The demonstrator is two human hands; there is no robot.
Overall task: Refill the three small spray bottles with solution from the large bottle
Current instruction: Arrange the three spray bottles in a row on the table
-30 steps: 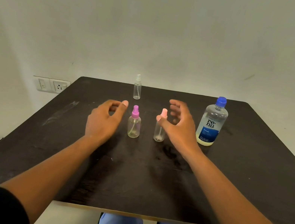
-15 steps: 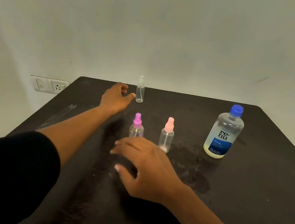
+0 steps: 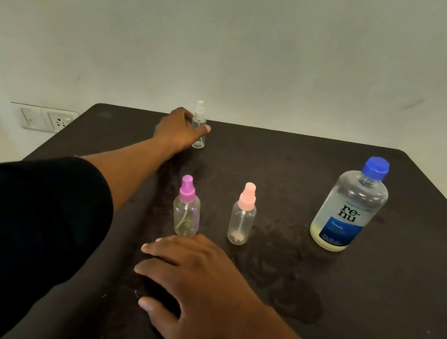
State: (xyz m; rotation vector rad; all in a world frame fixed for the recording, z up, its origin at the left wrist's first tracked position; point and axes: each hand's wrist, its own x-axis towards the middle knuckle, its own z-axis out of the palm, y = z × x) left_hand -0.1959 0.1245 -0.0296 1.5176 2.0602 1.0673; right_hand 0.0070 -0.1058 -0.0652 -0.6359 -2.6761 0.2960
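My left hand (image 3: 179, 128) reaches to the far side of the table and grips the small clear spray bottle (image 3: 199, 135) with the clear cap. Nearer me stand two more small spray bottles, upright: one with a purple cap (image 3: 186, 207) and one with a pink cap (image 3: 243, 215). The large solution bottle (image 3: 350, 206), blue-capped with a blue label, stands at the right, apart from both hands. My right hand (image 3: 195, 287) rests flat on the table just in front of the purple-capped bottle, fingers spread and holding nothing.
The dark table (image 3: 372, 300) carries a faint wet-looking smear right of my right hand. A wall socket plate (image 3: 47, 119) sits on the wall at the left, beyond the table's edge.
My left hand has moved forward and closed its fingers round the clear bottle at the back. My right hand has settled flat on the table near the purple-capped bottle.
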